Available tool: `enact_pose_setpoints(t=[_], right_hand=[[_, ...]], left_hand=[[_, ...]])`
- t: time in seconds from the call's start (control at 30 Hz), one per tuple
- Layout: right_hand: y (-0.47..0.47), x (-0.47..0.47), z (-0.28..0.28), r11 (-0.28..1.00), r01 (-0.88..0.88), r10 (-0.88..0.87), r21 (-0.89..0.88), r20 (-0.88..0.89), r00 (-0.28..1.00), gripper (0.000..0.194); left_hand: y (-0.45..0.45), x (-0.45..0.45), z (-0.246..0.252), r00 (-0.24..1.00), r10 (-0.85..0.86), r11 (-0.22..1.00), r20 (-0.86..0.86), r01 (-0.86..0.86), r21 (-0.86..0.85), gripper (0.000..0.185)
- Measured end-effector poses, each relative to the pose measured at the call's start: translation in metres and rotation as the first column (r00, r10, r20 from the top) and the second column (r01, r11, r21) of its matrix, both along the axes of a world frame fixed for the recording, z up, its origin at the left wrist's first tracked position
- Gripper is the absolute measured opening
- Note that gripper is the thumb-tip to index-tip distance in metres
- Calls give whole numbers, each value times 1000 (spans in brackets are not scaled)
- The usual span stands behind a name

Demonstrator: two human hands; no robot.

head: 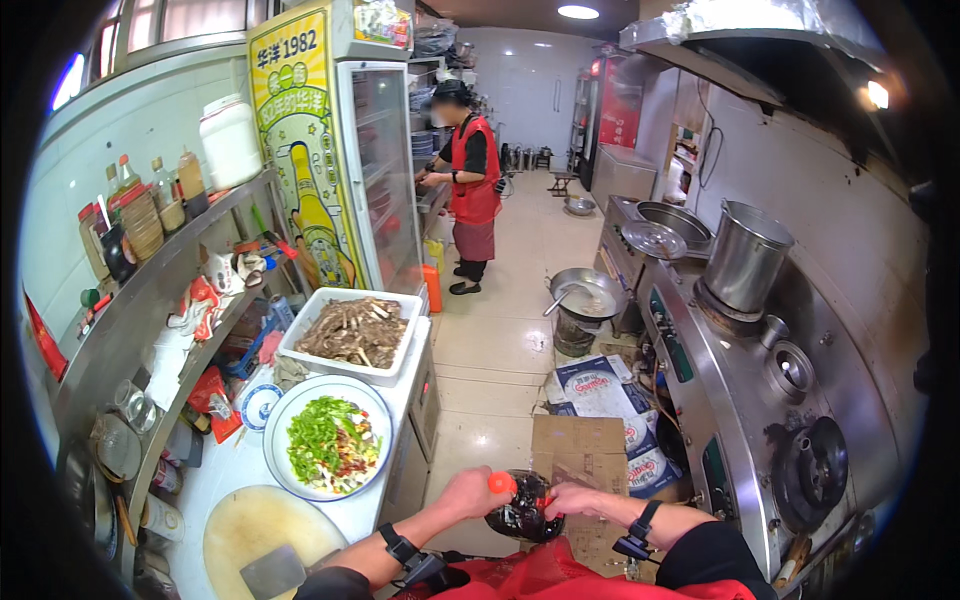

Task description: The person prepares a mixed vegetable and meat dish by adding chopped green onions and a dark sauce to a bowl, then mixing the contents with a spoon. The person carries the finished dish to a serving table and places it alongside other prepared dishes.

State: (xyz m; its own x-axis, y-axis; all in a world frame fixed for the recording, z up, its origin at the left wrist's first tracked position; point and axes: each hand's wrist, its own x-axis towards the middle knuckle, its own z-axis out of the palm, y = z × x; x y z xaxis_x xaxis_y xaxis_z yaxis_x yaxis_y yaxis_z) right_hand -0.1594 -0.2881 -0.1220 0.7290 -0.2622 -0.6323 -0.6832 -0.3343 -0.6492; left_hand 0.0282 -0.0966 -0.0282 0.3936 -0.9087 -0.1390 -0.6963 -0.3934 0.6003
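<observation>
A large plastic jug [523, 519] of dark liquid with an orange-red cap [501, 482] is held before my red apron. My left hand [472, 491] grips it beside the cap. My right hand [576, 501] holds its other side by a red part, perhaps a handle. Left of my hands, a blue-rimmed bowl [274, 469] contains chopped greens [324, 431] and other cut ingredients. Near my left forearm is a round chopping board [232, 517] with a cleaver [274, 573] lying on it.
On the left counter, a white tub [415, 304] holds cooked-looking meat on bones [352, 330]. A stainless stove [720, 390] with a tall stockpot [746, 255] runs along the right. Flattened cardboard [577, 442] covers the floor ahead. Further off, a co-worker [476, 172] stands beside a glass-door fridge [382, 172].
</observation>
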Motion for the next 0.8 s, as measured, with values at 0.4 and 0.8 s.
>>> enact_pose_setpoints(t=[0.4,0.8], right_hand=[[11,124,67,968,-156,13,194,588,809,31],[-27,177,87,945,-323,276,-57,673,686,43]], left_hand=[[39,127,83,576,393,902,-716,-395,177,54],[25,106,130,468,592,706,-656,-693,143,39]])
